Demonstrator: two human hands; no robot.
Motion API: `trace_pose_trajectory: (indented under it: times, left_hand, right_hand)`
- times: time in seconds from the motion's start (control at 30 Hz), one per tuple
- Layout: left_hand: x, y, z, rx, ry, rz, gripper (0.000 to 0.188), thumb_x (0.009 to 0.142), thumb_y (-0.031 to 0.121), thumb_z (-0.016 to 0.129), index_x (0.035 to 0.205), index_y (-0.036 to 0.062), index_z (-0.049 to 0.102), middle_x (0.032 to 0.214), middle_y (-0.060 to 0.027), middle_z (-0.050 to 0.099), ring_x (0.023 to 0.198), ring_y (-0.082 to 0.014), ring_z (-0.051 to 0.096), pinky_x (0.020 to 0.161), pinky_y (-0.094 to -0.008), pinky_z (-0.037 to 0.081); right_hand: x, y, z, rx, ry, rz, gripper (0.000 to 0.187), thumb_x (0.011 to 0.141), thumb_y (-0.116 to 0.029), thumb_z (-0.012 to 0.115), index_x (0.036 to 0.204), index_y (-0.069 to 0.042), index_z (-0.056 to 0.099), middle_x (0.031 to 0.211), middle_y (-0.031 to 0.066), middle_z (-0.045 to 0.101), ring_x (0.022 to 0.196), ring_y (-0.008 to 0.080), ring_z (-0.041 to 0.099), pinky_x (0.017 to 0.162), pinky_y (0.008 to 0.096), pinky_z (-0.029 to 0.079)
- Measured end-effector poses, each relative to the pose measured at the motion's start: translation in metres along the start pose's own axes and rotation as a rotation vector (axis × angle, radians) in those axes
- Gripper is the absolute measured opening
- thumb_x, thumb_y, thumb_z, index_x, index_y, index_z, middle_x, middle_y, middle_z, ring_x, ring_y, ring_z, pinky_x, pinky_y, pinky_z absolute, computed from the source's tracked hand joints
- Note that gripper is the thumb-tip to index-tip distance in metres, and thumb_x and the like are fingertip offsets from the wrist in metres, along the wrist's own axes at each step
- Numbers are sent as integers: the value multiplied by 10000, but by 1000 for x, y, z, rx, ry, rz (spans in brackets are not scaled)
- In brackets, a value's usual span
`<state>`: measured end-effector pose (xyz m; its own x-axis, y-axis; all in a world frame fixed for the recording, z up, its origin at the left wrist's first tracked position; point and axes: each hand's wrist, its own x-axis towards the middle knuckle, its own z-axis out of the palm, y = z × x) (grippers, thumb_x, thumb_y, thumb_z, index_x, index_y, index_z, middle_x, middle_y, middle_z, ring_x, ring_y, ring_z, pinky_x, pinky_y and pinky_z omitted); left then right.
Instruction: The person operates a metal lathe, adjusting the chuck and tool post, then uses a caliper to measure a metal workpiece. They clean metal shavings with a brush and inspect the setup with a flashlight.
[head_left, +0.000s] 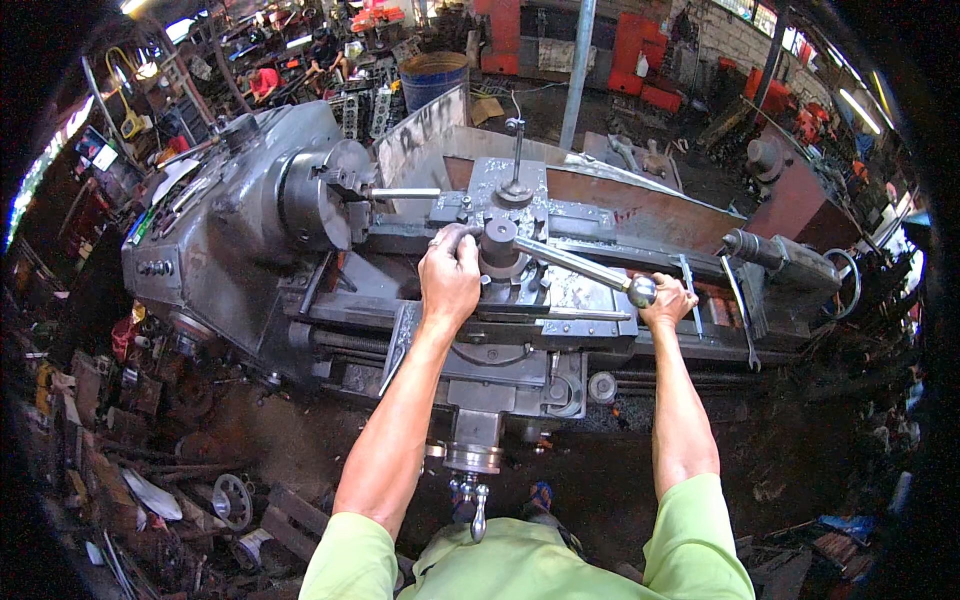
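A metal lathe lies before me. My left hand (452,278) is closed at the left side of the tool post (499,243), its fingers curled over a part that they mostly hide. From the round top of the post a long steel clamping lever (572,262) slopes down to the right and ends in a ball knob (642,291). Around the knob end, my right hand (667,302) is closed. To the left of the post, the chuck (315,198) grips a slim bright rod (405,193) that points toward the carriage.
Behind the post stands a thin upright rod on a round base (514,191). The tailstock (778,258) sits at the right, with a long wrench (741,310) across the bed beside it. A crank handle (479,512) juts toward me. A blue drum (434,82) and people are behind.
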<state>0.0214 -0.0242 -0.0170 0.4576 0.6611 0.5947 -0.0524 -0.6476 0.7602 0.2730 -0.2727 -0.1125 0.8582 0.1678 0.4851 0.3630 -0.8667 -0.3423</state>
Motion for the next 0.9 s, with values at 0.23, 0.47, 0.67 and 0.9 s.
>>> trace_pose_trajectory:
  times: [0.23,0.47,0.67,0.9]
  left_hand:
    - [0,3,0,45,19,10,204,928,91,528,995,-22,684,976,-182,689,948,-362,664,856,-405,507]
    - [-4,-2,1,37,41,-1,208,932,104,537,994,-22,691,1029,-200,693,995,-373,659,876,-416,509]
    - [-1,6,-8,-90,-70,-107,295,962,182,542,1146,-21,651,1124,-190,686,1083,-317,645,953,-378,479]
    - [-151,-53,-134,148,93,-217,360,963,152,575,1270,-36,587,1229,-210,649,1199,-306,596,1040,-370,431]
  right_hand:
    - [5,-4,-5,-6,-31,-4,364,735,-525,707,833,-185,791,887,87,746,917,273,665,933,421,365]
    - [6,-9,-12,40,-33,-17,412,722,-548,705,838,-162,796,852,125,743,870,283,672,935,416,356]
    - [5,-10,-15,24,-108,32,380,742,-538,700,811,-175,793,802,96,738,876,286,677,951,411,365]
    - [20,25,18,63,15,-164,455,773,-511,699,984,-118,786,981,117,747,914,287,696,871,440,466]
